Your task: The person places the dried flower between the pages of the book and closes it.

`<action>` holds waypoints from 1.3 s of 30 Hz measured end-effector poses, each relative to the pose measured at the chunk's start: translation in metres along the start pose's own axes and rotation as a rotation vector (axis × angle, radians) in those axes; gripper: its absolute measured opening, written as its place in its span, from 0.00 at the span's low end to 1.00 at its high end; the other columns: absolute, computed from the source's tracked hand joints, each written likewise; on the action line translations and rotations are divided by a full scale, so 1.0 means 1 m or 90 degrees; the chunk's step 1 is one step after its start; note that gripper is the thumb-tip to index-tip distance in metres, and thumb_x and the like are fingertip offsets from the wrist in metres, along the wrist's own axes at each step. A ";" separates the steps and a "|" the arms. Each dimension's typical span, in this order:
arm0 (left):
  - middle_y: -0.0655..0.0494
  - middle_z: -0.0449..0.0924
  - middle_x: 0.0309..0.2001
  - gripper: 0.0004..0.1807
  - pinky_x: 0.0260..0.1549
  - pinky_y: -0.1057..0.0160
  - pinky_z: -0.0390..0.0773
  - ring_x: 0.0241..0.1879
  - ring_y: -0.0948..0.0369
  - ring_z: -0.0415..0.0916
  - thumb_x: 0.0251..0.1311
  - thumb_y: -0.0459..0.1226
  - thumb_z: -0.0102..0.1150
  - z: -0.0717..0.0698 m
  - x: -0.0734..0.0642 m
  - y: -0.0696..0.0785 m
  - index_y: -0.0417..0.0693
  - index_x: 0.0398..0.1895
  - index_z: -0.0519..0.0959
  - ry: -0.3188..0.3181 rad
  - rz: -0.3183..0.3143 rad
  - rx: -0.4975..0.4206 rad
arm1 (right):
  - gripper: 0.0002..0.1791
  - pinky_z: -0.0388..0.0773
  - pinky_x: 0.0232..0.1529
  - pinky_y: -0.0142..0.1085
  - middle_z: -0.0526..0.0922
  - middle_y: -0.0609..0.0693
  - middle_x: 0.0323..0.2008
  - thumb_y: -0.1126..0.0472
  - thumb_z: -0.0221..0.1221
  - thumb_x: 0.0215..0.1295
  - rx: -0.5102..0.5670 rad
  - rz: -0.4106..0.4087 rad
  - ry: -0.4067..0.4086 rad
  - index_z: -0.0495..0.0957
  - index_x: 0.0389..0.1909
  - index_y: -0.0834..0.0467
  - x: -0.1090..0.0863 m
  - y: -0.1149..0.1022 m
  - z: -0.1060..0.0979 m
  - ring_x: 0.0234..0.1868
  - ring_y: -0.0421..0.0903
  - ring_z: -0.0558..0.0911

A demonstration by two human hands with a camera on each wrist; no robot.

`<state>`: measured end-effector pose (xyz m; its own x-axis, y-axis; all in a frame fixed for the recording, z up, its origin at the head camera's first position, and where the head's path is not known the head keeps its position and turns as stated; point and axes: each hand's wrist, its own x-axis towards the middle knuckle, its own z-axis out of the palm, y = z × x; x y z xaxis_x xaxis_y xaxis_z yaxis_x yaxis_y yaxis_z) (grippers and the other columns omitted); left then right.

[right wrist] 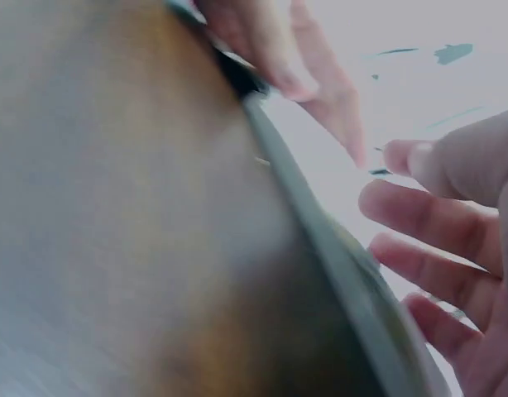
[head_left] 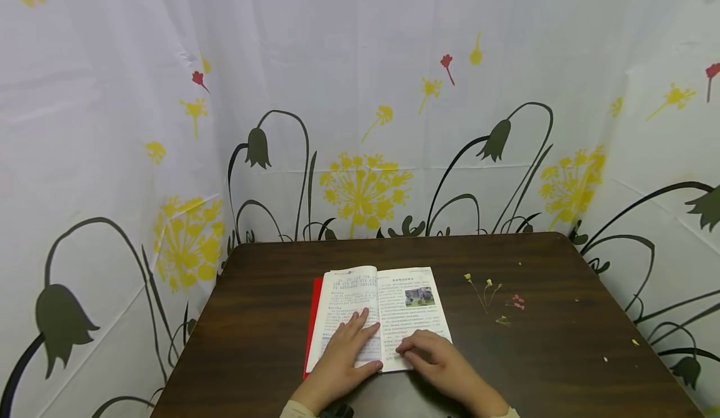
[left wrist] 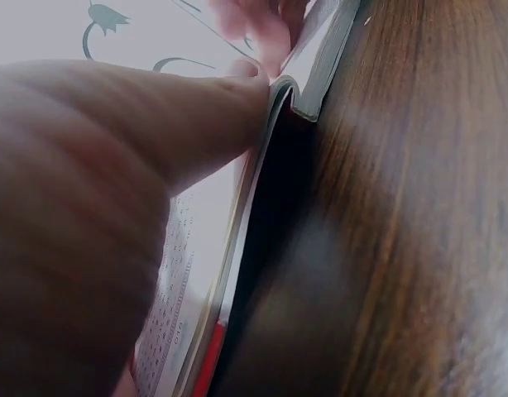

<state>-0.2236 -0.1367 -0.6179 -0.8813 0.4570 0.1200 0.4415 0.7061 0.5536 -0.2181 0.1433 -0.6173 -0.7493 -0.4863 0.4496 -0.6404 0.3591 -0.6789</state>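
"At the table's (head_left: 247, 330) near middle, is that book (head_left: 388, 305) being held flat?"

"It looks so. The left hand (head_left: 344, 357) rests on the left page (head_left: 354, 293), fingers spread, thumb by the near edge at the fold. The paper bows up beside the fold, so I take the palm as a weight against its springing back."

"And the right hand (head_left: 441, 363)?"

"Over the near part of the right page (head_left: 394, 324), fingers bent and a little apart. I see nothing pinched; whether the tips touch the paper, I cannot tell."

"Why does a red edge (head_left: 311, 330) show on the left?"

"It sticks out beneath the pages; probably the cover."

"Those flowers (head_left: 488, 290) on the right?"

"Thin stems with yellow heads, a pink bloom (head_left: 518, 302) near them, all beside the book but off its pages. They look fragile, so perhaps they lie there to be away from both hands. Small scraps (head_left: 635, 342) lie farther right."

"Anything to read?"

"Nothing for certain. A heading (head_left: 402, 279) tops the right page, with rows of print below and a photo (head_left: 419, 297) at the right. The characters are too small to make out. I find no brand or label, and the far curtain (head_left: 360, 93) carries only plant patterns."
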 end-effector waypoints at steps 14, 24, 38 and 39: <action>0.48 0.57 0.88 0.40 0.81 0.29 0.56 0.87 0.41 0.54 0.69 0.58 0.70 0.001 -0.001 0.000 0.57 0.80 0.72 -0.002 -0.001 -0.010 | 0.05 0.72 0.25 0.30 0.87 0.43 0.28 0.66 0.69 0.71 -0.190 0.326 0.319 0.91 0.42 0.52 -0.018 0.031 -0.084 0.24 0.33 0.75; 0.48 0.57 0.88 0.40 0.81 0.28 0.55 0.87 0.41 0.54 0.68 0.58 0.70 0.002 -0.002 0.001 0.57 0.80 0.73 -0.006 0.004 -0.015 | 0.10 0.74 0.34 0.40 0.89 0.54 0.41 0.59 0.64 0.74 -0.263 0.532 0.306 0.88 0.48 0.58 -0.037 0.030 -0.110 0.39 0.51 0.85; 0.51 0.54 0.89 0.40 0.83 0.30 0.53 0.88 0.43 0.51 0.70 0.59 0.68 0.001 -0.003 0.001 0.58 0.82 0.71 -0.010 -0.012 -0.017 | 0.10 0.79 0.34 0.50 0.87 0.54 0.35 0.57 0.68 0.68 -0.288 0.562 0.207 0.89 0.43 0.60 -0.038 0.036 -0.115 0.36 0.53 0.86; 0.51 0.54 0.89 0.40 0.83 0.30 0.53 0.88 0.43 0.51 0.70 0.59 0.68 0.001 -0.003 0.001 0.59 0.82 0.71 -0.011 -0.013 -0.015 | 0.10 0.79 0.34 0.49 0.88 0.53 0.35 0.57 0.68 0.69 -0.288 0.564 0.205 0.88 0.42 0.60 -0.038 0.037 -0.115 0.36 0.52 0.86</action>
<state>-0.2203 -0.1368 -0.6183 -0.8871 0.4518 0.0942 0.4189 0.7028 0.5750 -0.2323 0.2668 -0.5927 -0.9484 0.3080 0.0750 0.2067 0.7803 -0.5903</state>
